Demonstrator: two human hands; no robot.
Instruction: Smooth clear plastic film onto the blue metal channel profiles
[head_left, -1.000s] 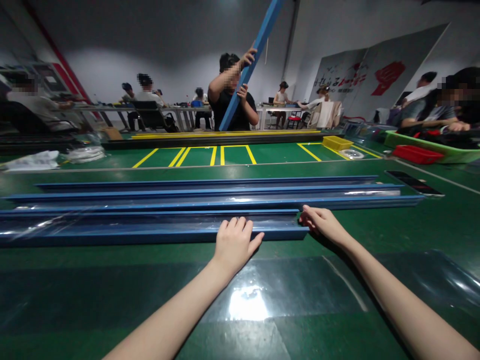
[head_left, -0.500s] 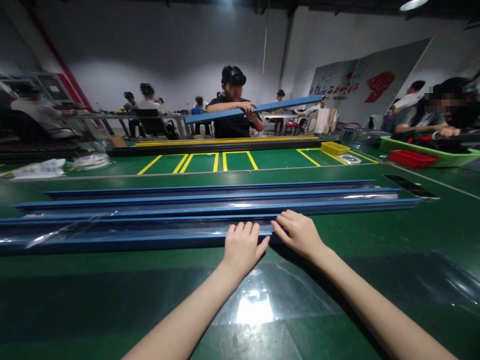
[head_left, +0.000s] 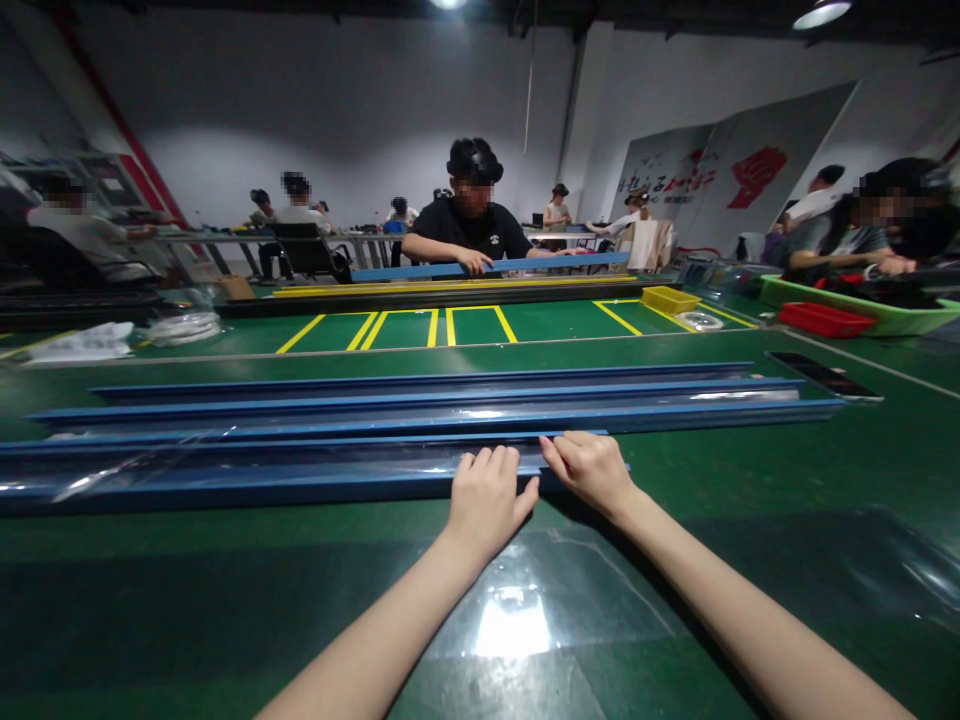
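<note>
A long blue channel (head_left: 300,490) lies nearest me on the green table, with shiny clear plastic film (head_left: 142,465) along its inside. My left hand (head_left: 486,500) is closed over its near edge, fingers reaching into the trough and thumb at the outer side. Just to the right, my right hand (head_left: 592,470) is curled at the channel's right end, knuckles up; what its fingers pinch, if anything, is hidden. Behind lie two more blue channels, the middle one (head_left: 375,420) and the far one (head_left: 420,378), side by side. A wide clear sheet (head_left: 337,600) lies flat before me.
A phone (head_left: 825,376) lies right of the channels. Farther back are a yellow tray (head_left: 669,299), a red tray (head_left: 825,319), a green bin (head_left: 922,315), white coils (head_left: 184,326) and dark and yellow strips (head_left: 450,290). A person (head_left: 472,220) opposite handles a blue strip (head_left: 555,263).
My right hand has shifted slightly down and curled more, baring more of the channel's right end. My left hand has stayed put. The person opposite has lowered the blue strip and moved one arm aside.
</note>
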